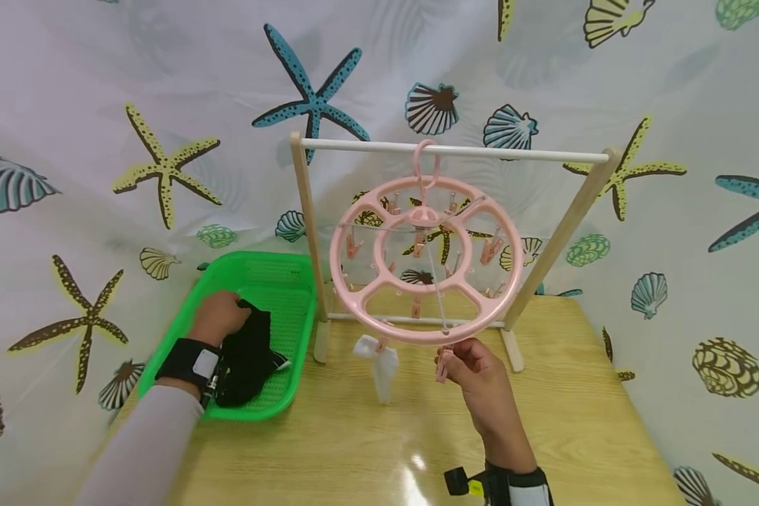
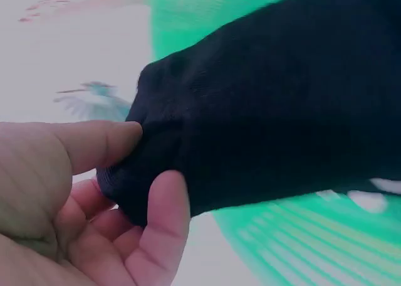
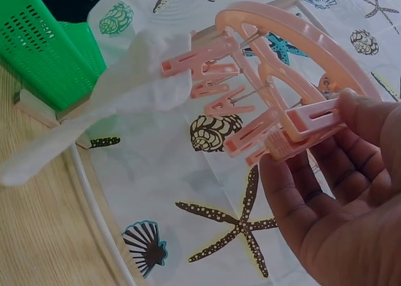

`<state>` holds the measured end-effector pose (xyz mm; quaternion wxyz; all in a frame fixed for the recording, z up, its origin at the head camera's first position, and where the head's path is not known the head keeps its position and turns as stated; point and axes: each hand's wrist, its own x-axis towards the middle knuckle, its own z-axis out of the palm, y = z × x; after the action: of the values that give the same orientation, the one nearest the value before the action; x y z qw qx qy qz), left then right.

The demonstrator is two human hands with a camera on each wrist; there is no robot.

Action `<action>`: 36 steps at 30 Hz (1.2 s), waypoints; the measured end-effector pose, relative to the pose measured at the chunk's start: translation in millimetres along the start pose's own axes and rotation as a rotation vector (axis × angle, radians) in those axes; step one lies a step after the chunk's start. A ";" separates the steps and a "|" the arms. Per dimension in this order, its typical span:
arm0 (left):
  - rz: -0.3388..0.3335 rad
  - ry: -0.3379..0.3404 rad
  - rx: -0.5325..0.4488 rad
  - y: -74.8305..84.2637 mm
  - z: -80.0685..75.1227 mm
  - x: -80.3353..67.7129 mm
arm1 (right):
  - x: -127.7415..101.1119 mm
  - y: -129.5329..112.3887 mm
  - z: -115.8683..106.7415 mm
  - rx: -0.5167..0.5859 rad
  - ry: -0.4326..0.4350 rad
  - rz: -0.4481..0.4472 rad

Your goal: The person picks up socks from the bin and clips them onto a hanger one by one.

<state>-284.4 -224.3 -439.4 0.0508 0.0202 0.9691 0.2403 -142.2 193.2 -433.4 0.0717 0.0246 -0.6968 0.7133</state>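
Observation:
My left hand [image 1: 220, 316] is over the green basket and pinches one end of a black sock [image 2: 250, 110] between thumb and fingers. The sock hangs down into the basket, over other dark cloth with a white edge. With thumb and fingertips, my right hand [image 1: 483, 379] grips a pink clothespin [image 3: 313, 118] at the near rim of the round pink hanger [image 1: 354, 299]. That clothespin has no cloth in it. To its left, a white sock [image 1: 384, 369] hangs from another pink clothespin [image 3: 197, 55] on the same rim.
The hanger hooks over the white bar [image 1: 519, 152] of a wooden-legged rack [image 1: 559, 232]. Several more pink clothespins dangle under its rings. The green basket [image 1: 284, 263] stands left of the rack on the wooden table [image 1: 575, 393]. Behind is a white curtain [image 1: 240, 63] with sea prints.

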 end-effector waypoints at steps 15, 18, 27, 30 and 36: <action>0.206 0.215 -0.317 98.6 6.1 -75.0 | -2.1 -0.9 1.6 0.010 0.021 0.005; 0.248 0.245 -0.382 117.2 20.4 -91.6 | -3.6 -1.3 1.7 0.031 0.017 0.014; 0.410 0.164 -0.485 156.0 86.2 -130.8 | -4.7 -2.3 4.9 0.053 -0.005 0.002; 0.426 0.123 -0.488 163.4 105.8 -134.9 | -5.7 -2.5 5.7 0.055 -0.014 -0.003; 0.472 0.138 -0.451 181.2 132.8 -141.1 | -6.1 -4.0 6.7 0.048 -0.026 -0.015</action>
<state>-127.1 -11.6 -458.8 -0.0689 0.2162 0.8612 0.4548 -136.0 186.1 -430.0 0.0673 0.0409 -0.6802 0.7288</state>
